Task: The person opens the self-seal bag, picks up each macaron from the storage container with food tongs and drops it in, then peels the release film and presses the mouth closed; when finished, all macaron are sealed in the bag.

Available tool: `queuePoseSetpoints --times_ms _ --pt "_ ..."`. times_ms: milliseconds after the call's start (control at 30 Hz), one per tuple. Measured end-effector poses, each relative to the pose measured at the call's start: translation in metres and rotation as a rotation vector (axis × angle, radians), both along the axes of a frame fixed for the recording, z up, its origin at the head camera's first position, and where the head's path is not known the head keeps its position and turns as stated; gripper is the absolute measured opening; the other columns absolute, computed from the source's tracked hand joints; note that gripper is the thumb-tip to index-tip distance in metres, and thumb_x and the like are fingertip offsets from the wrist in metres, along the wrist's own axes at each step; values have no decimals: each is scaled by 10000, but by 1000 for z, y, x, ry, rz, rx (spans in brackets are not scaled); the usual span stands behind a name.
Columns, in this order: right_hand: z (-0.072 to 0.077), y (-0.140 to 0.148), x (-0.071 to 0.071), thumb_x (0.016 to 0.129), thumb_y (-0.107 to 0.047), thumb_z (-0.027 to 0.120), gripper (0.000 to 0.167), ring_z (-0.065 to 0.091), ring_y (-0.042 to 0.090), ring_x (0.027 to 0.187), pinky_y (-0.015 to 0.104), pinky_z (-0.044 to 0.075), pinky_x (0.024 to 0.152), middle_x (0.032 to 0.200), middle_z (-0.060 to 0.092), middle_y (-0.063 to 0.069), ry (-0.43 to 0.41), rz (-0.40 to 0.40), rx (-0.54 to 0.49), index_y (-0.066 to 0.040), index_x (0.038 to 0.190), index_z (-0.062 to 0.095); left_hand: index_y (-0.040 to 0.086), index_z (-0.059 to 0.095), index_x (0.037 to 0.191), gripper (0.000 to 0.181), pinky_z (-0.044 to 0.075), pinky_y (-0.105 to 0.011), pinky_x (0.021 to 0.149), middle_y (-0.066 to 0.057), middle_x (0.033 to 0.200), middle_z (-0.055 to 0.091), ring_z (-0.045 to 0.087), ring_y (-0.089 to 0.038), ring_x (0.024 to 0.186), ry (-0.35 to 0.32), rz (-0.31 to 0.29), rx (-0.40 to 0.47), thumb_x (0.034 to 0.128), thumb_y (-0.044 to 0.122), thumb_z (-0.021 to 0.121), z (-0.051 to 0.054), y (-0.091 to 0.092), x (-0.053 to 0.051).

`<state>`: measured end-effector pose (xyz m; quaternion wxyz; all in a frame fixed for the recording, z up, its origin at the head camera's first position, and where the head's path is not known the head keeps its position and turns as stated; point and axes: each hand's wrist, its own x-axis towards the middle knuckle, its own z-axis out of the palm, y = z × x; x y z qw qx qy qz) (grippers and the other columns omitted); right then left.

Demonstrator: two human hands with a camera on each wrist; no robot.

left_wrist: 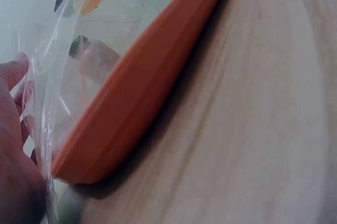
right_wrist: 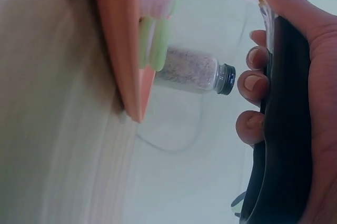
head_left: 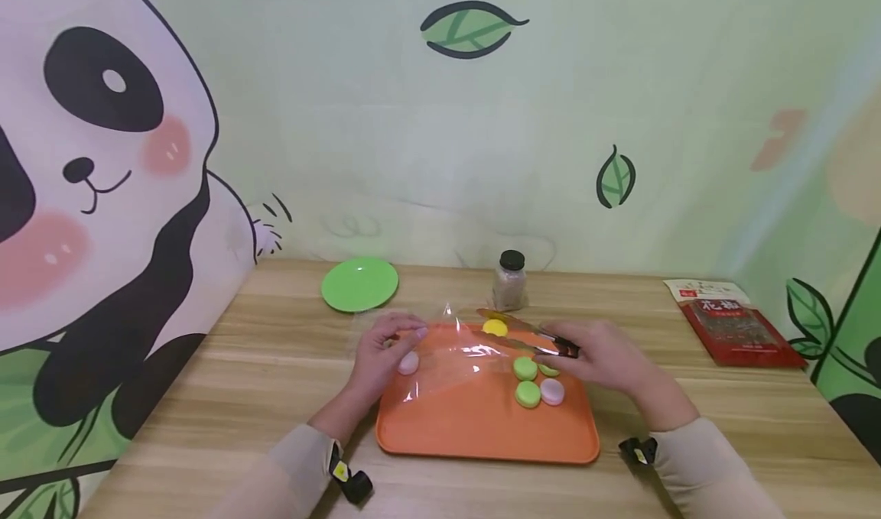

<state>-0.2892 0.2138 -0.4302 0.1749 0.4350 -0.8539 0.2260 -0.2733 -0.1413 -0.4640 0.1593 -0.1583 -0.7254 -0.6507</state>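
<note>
My left hand (head_left: 388, 351) pinches the edge of a clear plastic bag (head_left: 447, 355), spread over the orange tray (head_left: 482, 435). In my right hand (head_left: 599, 351) is a pair of tongs (head_left: 526, 343) with black handles (right_wrist: 287, 119), gripped above the tray's back right. A yellow macaron (head_left: 494, 327) appears between the tongs' arms; I cannot tell whether they clamp it. Several green macarons (head_left: 528, 394) and a pale pink macaron (head_left: 552, 391) lie on the tray's right side. Near the left fingers is another pale pink macaron (head_left: 408, 362); whether it is inside the bag is unclear.
Behind the tray stands a jar (head_left: 509, 286) with a black lid. A green plate (head_left: 360, 283) lies at the back left of the wooden table (head_left: 275, 397). On the right is a red packet (head_left: 739, 328). A panda-printed backdrop hangs behind the table.
</note>
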Motion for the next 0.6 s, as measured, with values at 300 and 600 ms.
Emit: queuePoseSetpoints --times_ms 300,600 --pt "9 -15 -4 871 -347 798 242 358 -20 528 192 285 465 645 406 -159 -25 -43 112 -170 982 677 -30 745 985 104 400 -522 871 -190 1072 697 589 -149 1052 44 9 7 893 16 731 -2 -2 1" --pt "17 -18 -10 868 -424 779 311 384 5 543 220 321 487 645 467 -108 -126 -77 243 -151 976 675 -32 747 986 106 417 -399 856 -192 1065 702 594 -157 1058 63 -11 -3 898 24 729 0 -3 0"
